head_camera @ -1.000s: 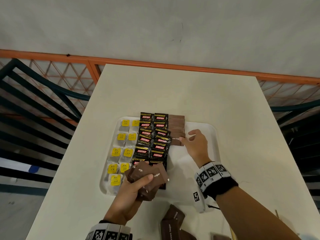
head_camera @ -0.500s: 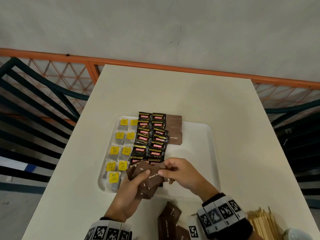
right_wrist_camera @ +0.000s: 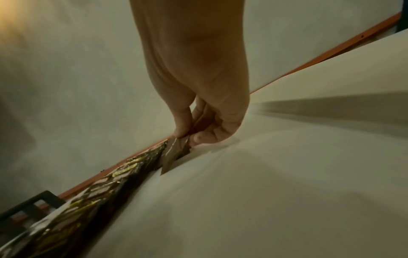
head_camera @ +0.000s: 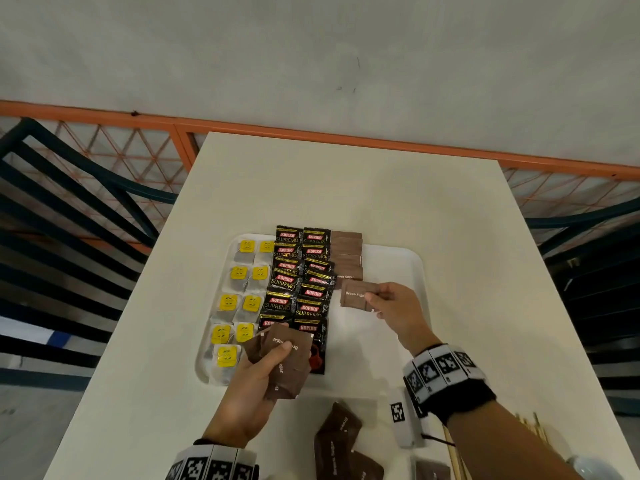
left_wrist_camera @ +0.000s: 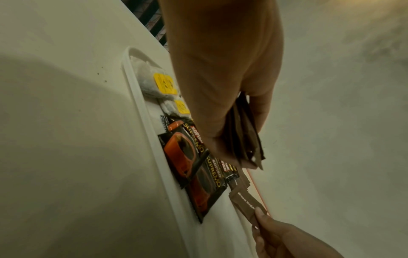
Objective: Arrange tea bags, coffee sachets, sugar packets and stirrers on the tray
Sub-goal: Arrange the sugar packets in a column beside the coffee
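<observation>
While the right hand (head_camera: 393, 304) pinches one flat brown paper sugar packet (head_camera: 356, 295) by its right edge, holding it just above the white rectangular plastic tray (head_camera: 398, 268), the left hand (head_camera: 258, 379) grips a fanned stack of brown sugar packets (head_camera: 289, 362) over the tray's near edge. On the tray: white tea bags with yellow tags (head_camera: 242, 299) in two columns at the left, black coffee sachets (head_camera: 299, 282) in two overlapping columns at the centre, and a column of laid brown sugar packets (head_camera: 346, 254) just right of them, running from the far rim toward the held packet. Step in hand, as judged: extend the sugar column by one. To do it well, lower the packet flat, long edge parallel to the packet above it, slightly overlapping that packet's near edge, left edge against the sachets without riding onto them; release only once it lies flat. Right part of tray bare. More loose brown packets (head_camera: 337, 441) and pale wooden stirrers (head_camera: 530, 427) lie on the cream table (head_camera: 346, 188), near edge; stirrers not yet placed.
</observation>
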`<state>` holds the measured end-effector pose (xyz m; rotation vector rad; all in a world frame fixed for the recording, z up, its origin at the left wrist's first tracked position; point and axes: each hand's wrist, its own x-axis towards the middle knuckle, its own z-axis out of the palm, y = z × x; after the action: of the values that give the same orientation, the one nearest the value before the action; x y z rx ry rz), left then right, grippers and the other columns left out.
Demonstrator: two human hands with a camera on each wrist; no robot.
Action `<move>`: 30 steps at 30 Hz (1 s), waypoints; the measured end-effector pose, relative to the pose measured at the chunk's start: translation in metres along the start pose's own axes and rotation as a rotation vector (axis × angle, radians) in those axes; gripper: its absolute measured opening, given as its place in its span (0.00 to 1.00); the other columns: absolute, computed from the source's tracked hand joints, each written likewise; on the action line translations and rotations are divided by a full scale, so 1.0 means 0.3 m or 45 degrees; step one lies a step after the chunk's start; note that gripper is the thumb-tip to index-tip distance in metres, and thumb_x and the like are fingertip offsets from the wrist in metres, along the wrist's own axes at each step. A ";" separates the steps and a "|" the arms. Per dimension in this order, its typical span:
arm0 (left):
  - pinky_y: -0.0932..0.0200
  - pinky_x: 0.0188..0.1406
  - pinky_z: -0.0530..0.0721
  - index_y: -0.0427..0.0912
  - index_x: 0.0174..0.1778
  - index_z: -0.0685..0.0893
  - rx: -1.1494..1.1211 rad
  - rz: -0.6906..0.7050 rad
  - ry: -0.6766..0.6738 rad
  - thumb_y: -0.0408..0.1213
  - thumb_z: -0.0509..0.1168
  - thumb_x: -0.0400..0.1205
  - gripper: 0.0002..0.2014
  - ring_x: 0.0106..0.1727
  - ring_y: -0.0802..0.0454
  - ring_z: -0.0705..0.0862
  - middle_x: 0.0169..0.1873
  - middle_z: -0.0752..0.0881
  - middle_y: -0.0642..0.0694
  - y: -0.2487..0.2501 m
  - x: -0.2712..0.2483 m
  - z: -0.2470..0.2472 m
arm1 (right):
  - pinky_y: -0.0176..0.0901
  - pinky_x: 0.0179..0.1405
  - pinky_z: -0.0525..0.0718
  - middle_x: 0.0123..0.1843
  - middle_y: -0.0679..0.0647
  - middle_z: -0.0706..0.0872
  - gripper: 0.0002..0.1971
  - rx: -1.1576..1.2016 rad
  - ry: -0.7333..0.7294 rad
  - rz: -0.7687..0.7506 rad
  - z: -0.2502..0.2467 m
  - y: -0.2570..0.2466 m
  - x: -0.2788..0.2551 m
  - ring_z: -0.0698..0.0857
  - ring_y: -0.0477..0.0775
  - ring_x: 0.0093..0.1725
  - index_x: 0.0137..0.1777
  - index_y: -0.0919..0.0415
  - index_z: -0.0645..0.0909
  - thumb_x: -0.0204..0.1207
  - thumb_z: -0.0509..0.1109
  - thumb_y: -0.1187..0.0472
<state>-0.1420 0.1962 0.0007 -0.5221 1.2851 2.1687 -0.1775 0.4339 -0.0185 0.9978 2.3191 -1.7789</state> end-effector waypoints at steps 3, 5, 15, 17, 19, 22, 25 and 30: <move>0.56 0.29 0.87 0.35 0.64 0.79 0.060 0.023 -0.004 0.26 0.63 0.78 0.17 0.38 0.45 0.90 0.43 0.90 0.36 0.000 0.001 -0.002 | 0.43 0.38 0.80 0.33 0.51 0.83 0.11 -0.065 0.054 -0.021 0.017 0.006 0.041 0.81 0.52 0.36 0.33 0.53 0.78 0.71 0.75 0.66; 0.56 0.30 0.88 0.37 0.61 0.80 0.081 0.032 -0.010 0.26 0.63 0.78 0.15 0.40 0.44 0.90 0.42 0.91 0.38 0.003 0.001 -0.003 | 0.48 0.43 0.82 0.32 0.50 0.83 0.12 -0.095 0.079 -0.042 0.032 0.002 0.056 0.81 0.54 0.37 0.32 0.52 0.77 0.70 0.76 0.65; 0.56 0.29 0.87 0.39 0.61 0.81 0.122 0.035 0.018 0.27 0.65 0.77 0.16 0.42 0.46 0.90 0.50 0.88 0.36 -0.010 0.007 -0.004 | 0.27 0.31 0.70 0.35 0.50 0.79 0.10 -0.221 0.230 -0.127 0.072 0.002 0.035 0.78 0.49 0.39 0.44 0.61 0.75 0.71 0.75 0.62; 0.56 0.29 0.87 0.40 0.60 0.81 0.137 0.037 0.013 0.27 0.65 0.78 0.15 0.42 0.46 0.90 0.50 0.88 0.36 -0.012 0.007 -0.003 | 0.29 0.31 0.70 0.38 0.52 0.80 0.12 -0.236 0.228 -0.136 0.074 -0.007 0.011 0.79 0.50 0.39 0.48 0.60 0.74 0.71 0.75 0.60; 0.55 0.28 0.87 0.41 0.60 0.81 0.151 0.035 0.011 0.27 0.65 0.78 0.15 0.44 0.44 0.90 0.50 0.89 0.36 -0.013 0.009 -0.001 | 0.28 0.32 0.70 0.40 0.51 0.81 0.10 -0.246 0.189 -0.170 0.077 -0.020 -0.028 0.79 0.49 0.41 0.49 0.59 0.75 0.73 0.73 0.58; 0.54 0.30 0.87 0.43 0.55 0.83 0.162 0.029 -0.008 0.26 0.65 0.77 0.13 0.42 0.47 0.90 0.44 0.91 0.41 -0.016 0.007 0.002 | 0.26 0.36 0.71 0.42 0.47 0.81 0.08 -0.325 0.009 -0.208 0.084 -0.042 -0.115 0.79 0.46 0.43 0.50 0.58 0.79 0.78 0.67 0.53; 0.53 0.33 0.88 0.43 0.55 0.83 0.179 0.028 -0.044 0.26 0.66 0.76 0.13 0.42 0.48 0.91 0.44 0.92 0.42 -0.016 -0.003 0.009 | 0.31 0.40 0.75 0.44 0.47 0.83 0.11 -0.287 -0.330 -0.152 0.094 -0.056 -0.223 0.80 0.46 0.44 0.50 0.54 0.79 0.80 0.62 0.48; 0.49 0.41 0.88 0.37 0.62 0.81 0.188 0.022 -0.088 0.34 0.69 0.70 0.23 0.49 0.43 0.90 0.52 0.89 0.34 -0.022 -0.018 0.015 | 0.30 0.43 0.76 0.43 0.45 0.84 0.05 -0.187 -0.550 -0.122 0.123 -0.024 -0.334 0.81 0.43 0.45 0.47 0.51 0.80 0.75 0.70 0.53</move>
<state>-0.1339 0.2013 0.0017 -0.3745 1.4035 2.0670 -0.1143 0.3549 0.0165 0.4323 2.2061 -1.6252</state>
